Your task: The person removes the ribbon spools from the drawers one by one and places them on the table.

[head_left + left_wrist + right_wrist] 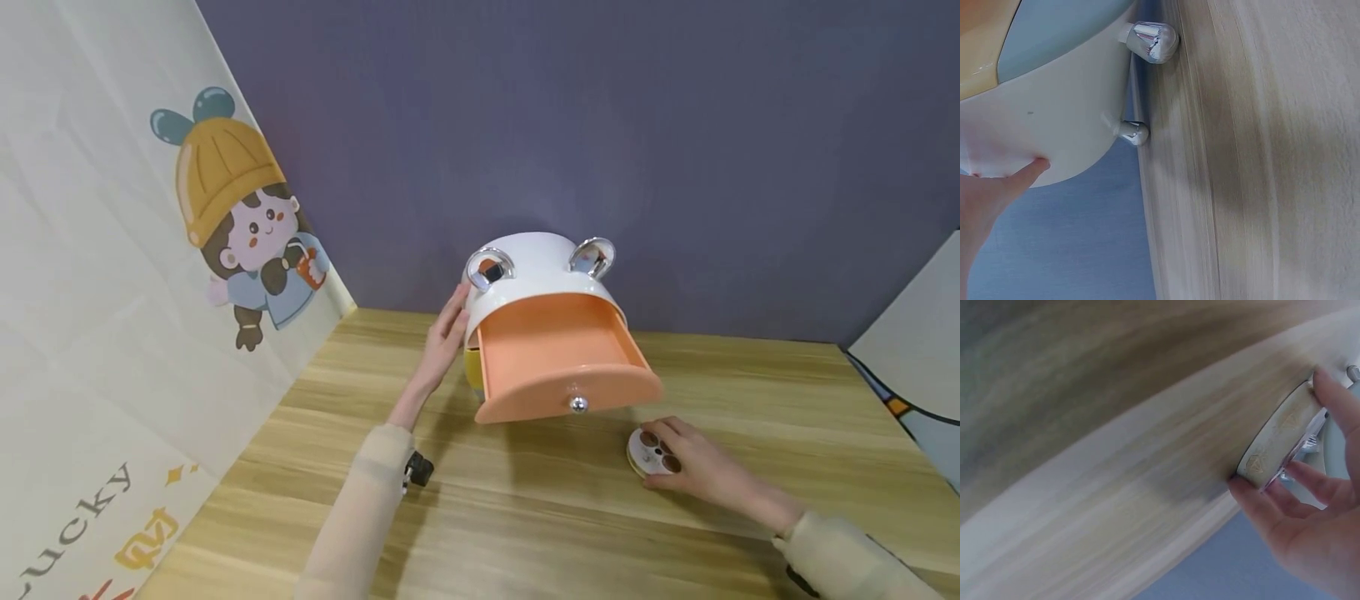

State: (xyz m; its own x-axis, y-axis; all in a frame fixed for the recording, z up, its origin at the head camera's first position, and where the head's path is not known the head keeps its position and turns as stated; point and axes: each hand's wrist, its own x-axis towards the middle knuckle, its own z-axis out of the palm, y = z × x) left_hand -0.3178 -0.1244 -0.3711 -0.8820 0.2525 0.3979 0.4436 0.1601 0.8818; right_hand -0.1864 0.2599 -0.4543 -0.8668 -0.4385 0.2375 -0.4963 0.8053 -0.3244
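Observation:
A small rounded cabinet (528,260) with a white top and two shiny oval ears stands near the back wall. Its peach drawer (551,329) is pulled out, the inside bare, with a silver knob (577,404) on the front. My left hand (442,343) rests against the cabinet's left side, fingers extended along it; in the left wrist view a fingertip (1040,164) touches the white shell. To the right of the drawer, my right hand (697,467) grips a flat round white case (647,454) with brown circles on top, thumb and fingers around its rim, low at the tabletop.
Silver feet (1154,42) hold the cabinet up off the wooden table (480,533). Behind it rises a dark purple-grey wall (675,167). On the left is a white panel (90,292) with a cartoon figure; another printed panel (922,333) stands at the right edge.

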